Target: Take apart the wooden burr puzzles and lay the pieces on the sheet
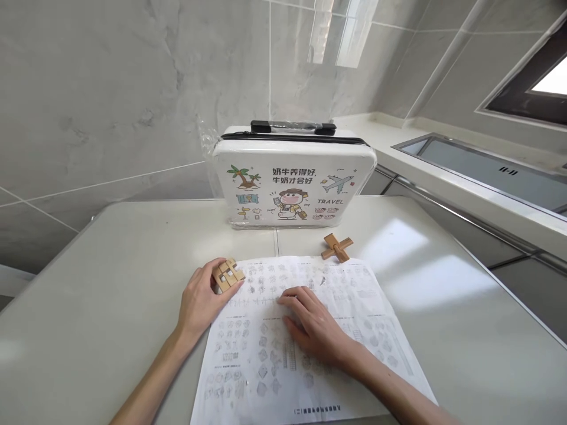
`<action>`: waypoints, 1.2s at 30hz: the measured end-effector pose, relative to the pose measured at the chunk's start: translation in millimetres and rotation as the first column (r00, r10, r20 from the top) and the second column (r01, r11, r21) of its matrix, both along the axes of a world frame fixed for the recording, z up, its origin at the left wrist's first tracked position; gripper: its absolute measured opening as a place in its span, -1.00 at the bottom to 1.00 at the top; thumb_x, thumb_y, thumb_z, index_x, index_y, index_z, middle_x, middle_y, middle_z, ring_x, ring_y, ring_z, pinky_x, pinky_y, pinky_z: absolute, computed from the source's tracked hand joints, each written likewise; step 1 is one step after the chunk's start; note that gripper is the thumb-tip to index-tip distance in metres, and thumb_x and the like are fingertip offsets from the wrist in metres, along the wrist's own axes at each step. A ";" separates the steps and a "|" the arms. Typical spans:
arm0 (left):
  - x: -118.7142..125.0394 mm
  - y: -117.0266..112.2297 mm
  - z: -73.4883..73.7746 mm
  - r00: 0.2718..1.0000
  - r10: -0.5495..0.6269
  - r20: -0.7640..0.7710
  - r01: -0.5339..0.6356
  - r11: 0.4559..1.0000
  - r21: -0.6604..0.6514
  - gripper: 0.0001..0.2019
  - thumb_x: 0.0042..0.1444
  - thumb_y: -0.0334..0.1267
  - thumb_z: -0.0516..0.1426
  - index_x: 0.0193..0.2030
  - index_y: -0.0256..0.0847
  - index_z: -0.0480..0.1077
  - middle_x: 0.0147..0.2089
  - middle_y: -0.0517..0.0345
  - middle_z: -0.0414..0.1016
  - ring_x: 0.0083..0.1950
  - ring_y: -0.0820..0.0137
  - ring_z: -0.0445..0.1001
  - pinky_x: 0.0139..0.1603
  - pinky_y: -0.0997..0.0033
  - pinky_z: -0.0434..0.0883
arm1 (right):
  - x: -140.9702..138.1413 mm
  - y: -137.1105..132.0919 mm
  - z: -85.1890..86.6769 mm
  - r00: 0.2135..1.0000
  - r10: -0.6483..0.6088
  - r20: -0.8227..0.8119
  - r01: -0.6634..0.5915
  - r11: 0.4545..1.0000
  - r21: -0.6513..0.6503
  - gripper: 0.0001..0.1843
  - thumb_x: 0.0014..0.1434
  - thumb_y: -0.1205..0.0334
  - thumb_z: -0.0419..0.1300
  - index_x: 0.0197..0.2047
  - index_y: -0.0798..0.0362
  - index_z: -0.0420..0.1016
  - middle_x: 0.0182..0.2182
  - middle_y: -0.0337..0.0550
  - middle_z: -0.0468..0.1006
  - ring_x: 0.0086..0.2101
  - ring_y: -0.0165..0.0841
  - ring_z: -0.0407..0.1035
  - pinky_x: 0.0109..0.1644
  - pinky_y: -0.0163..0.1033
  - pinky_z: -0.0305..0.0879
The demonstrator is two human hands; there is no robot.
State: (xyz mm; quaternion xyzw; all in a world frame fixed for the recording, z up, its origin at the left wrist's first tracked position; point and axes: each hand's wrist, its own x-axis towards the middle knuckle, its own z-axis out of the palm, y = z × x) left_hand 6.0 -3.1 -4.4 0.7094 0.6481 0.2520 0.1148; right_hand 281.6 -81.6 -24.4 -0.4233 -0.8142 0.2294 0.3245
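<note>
Head view: wooden puzzle (231,280) in left hand (198,302), right hand (315,329) apart.

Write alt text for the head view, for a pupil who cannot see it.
A person's left hand holds a wooden block assembly at the far left corner of a printed sheet, while the right hand rests on the sheet. A crossed wooden piece lies at the sheet's far edge; beyond it, a white cartoon-printed case stands on the pale table.

Tan block puzzle (232,280), grey-printed white sheet (330,307), white case (296,183) with multicoloured cartoons (290,200), marbled grey wall (110,88).
</note>
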 end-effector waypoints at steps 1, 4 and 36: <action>0.0 0.2 0.6 1.000 0.006 0.007 -0.006 1.000 -0.013 -0.39 0.12 0.20 0.28 0.22 -0.05 0.38 0.03 0.07 0.60 -0.07 0.16 0.57 -0.06 0.22 0.51 | 0.0 0.9 -0.2 1.000 -0.001 -0.010 0.001 1.000 0.002 -0.62 0.39 0.44 0.09 0.22 -0.04 0.29 0.07 0.05 0.45 0.02 -0.10 0.37 0.03 0.07 0.47; -0.2 0.9 1.6 1.000 0.022 0.017 -0.022 0.999 -0.046 -0.37 0.10 0.24 0.28 0.22 -0.03 0.38 0.04 0.08 0.59 -0.09 0.17 0.58 -0.08 0.23 0.52 | -0.3 3.6 -0.1 0.999 -0.002 -0.048 0.003 1.000 0.003 -0.62 0.37 0.46 0.08 0.20 -0.04 0.31 0.05 0.04 0.46 0.01 -0.11 0.38 0.03 0.05 0.47; 0.5 -14.7 14.9 0.975 -0.188 0.116 0.152 0.953 0.263 -0.73 0.31 -0.12 0.19 0.11 -0.05 0.36 0.17 -0.01 0.42 -0.50 0.54 0.26 -0.43 0.37 0.43 | 61.8 58.3 1.1 0.085 -0.646 -0.759 -0.295 0.711 -0.638 -0.69 0.36 -0.09 0.22 -0.23 -0.02 0.38 -0.51 -0.40 0.03 -0.61 -0.46 -0.14 -0.68 -0.40 -0.02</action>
